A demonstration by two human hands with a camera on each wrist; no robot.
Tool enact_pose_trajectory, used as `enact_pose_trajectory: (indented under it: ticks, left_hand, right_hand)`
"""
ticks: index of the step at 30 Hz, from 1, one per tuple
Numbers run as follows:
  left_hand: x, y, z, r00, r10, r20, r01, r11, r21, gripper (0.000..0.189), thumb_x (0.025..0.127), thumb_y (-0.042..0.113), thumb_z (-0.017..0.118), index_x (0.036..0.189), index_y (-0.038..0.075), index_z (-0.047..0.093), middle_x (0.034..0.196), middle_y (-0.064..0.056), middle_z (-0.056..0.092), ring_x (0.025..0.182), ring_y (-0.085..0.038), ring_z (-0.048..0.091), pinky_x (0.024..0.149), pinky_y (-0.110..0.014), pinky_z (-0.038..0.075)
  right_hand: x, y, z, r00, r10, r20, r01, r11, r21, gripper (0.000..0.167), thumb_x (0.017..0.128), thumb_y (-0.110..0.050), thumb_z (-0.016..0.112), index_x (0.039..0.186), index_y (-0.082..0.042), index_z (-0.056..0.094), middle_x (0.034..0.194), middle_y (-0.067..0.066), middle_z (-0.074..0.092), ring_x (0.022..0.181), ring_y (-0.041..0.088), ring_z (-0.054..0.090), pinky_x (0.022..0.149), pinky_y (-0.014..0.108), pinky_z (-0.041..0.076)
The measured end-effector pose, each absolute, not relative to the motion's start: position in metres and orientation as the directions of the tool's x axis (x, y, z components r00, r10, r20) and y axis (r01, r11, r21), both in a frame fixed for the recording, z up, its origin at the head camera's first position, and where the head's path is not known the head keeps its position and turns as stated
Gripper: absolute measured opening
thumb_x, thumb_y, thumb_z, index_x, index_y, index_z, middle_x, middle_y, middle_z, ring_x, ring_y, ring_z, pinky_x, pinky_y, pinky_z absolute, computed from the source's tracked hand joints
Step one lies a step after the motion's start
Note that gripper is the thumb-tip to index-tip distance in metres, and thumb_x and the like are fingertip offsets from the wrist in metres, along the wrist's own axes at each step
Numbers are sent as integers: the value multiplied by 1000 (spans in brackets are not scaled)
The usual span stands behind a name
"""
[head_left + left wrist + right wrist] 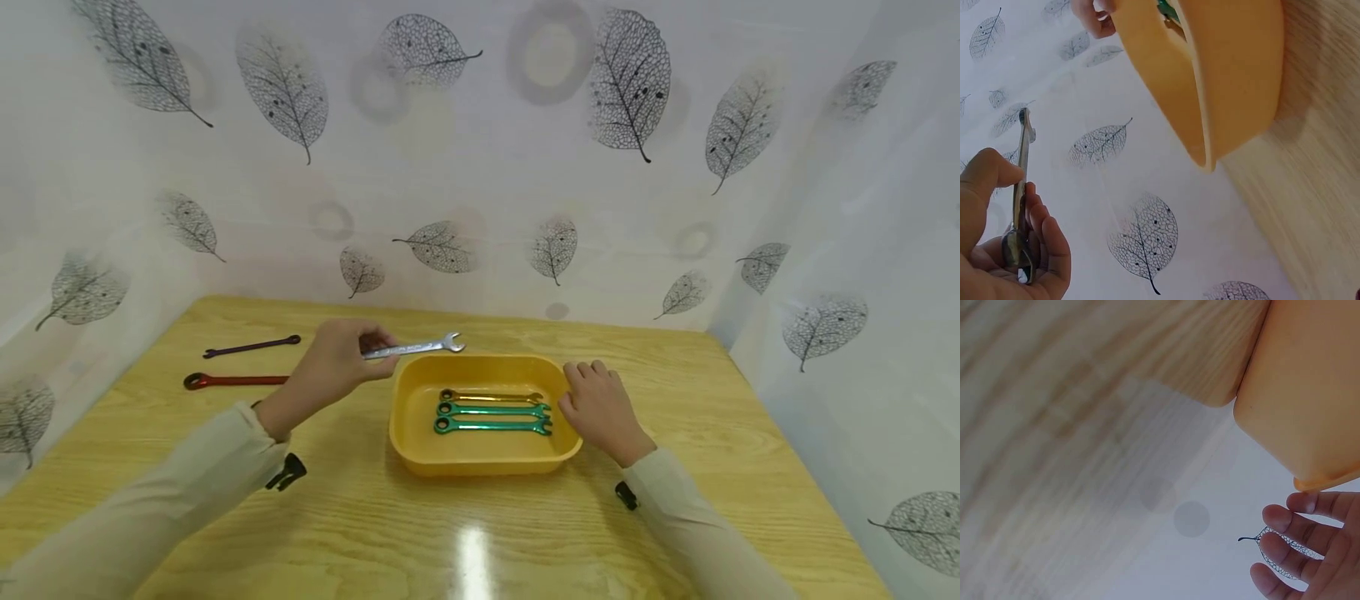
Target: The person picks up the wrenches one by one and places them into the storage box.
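My left hand [337, 360] grips a silver combination wrench [412, 347] just above the back left of a yellow plastic tub [480, 460]. The wrench's open-jaw end points right, toward the tub's back rim; its other end lies within the palm in the left wrist view. Inside the tub, one gold wrench [491, 397] and two green wrenches [491, 426] lie parallel, ring ends to the left. My right hand [603, 408] rests at the tub's right rim. In the right wrist view its fingers [1304, 531] are loosely bent beside the rim, and the thumb is hidden.
To the left on the wooden table [337, 533], a purple wrench [251, 346] lies behind a red wrench [240, 381], partly covered by my left forearm. A white curtain with leaf prints [480, 175] hangs along the table's back and sides.
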State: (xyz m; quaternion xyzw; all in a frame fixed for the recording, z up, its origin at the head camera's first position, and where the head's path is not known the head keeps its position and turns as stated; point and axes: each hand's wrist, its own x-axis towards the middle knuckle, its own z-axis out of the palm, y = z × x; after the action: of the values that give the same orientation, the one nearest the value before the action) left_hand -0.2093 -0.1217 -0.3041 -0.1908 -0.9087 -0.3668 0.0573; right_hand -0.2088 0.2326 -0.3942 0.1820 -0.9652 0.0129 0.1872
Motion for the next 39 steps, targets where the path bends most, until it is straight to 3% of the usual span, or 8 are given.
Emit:
enact_pose_trajectory:
  ticks: [14, 39]
  left_hand:
    - [-212, -93, -306, -917, 339, 209, 384, 610, 693, 14, 75, 2, 74, 88, 3, 68, 87, -10, 69, 74, -15, 62, 69, -26, 55]
    - [-209, -54, -325, -866, 457, 205, 452, 537, 712, 8, 77, 7, 74, 82, 8, 68, 80, -1, 66, 68, -8, 56, 64, -20, 50]
  right_hand:
    - [-209, 235, -393, -871, -334, 361, -343, 939, 42, 8, 84, -10, 54, 82, -8, 47, 67, 4, 39, 63, 21, 31, 59, 30, 22]
    - [-207, 231, -396, -879, -331, 343, -344, 939, 24, 6, 84, -11, 54, 86, -7, 50, 70, 4, 43, 67, 21, 35, 61, 31, 27]
